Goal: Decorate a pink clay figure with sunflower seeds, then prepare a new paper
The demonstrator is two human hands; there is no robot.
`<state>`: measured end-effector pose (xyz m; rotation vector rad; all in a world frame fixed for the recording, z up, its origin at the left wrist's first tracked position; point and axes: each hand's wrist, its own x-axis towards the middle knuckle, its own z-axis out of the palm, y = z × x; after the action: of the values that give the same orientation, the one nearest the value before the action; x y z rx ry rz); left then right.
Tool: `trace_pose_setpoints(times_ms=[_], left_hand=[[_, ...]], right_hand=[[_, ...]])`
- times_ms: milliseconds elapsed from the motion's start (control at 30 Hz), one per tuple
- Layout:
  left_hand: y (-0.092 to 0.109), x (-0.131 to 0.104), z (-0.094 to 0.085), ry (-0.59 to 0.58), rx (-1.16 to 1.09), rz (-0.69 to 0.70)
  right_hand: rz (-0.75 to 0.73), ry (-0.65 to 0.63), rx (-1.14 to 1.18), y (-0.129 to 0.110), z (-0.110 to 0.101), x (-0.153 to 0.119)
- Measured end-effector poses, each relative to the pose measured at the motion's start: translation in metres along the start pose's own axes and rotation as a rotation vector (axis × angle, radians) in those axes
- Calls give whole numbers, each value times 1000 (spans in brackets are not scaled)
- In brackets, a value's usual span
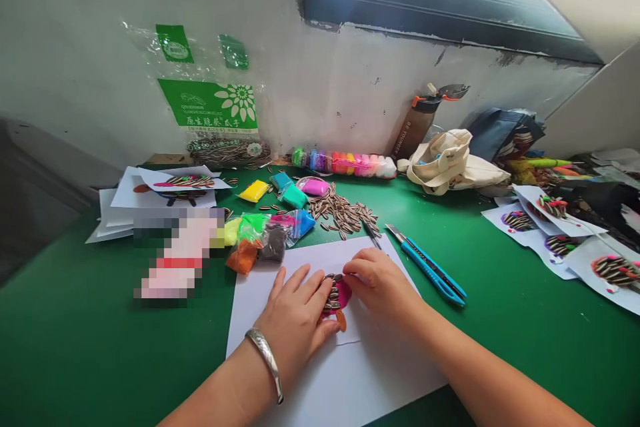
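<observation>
A white sheet of paper (320, 387) lies on the green table, with a small magenta clay shape (344, 296) on it. Striped sunflower seeds (332, 299) cover the shape's left part, and an orange clay piece (341, 320) sits at its lower edge. My left hand (295, 310) rests flat on the paper, fingers spread, beside the seeds. At the shape's upper right, my right hand (380, 283) pinches with thumb and index finger at a seed near the edge; whatever is between the fingertips is too small to make out.
Colored clay packets (255, 230) and loose seeds (340, 207) lie behind the paper. A blue cutter (433, 270) is at the right. Seed-decorated papers are stacked at left (130, 190) and right (555, 263). Against the wall stand a seed bag (215, 107) and a bottle (417, 123).
</observation>
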<state>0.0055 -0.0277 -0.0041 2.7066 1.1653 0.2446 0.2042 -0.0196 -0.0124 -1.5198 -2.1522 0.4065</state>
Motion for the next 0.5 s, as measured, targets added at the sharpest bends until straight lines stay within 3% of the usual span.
trace_pose_setpoints(times_ms=[500], left_hand=[[2, 0, -3, -49, -52, -52]], right_hand=[[27, -22, 33, 0, 0, 2]])
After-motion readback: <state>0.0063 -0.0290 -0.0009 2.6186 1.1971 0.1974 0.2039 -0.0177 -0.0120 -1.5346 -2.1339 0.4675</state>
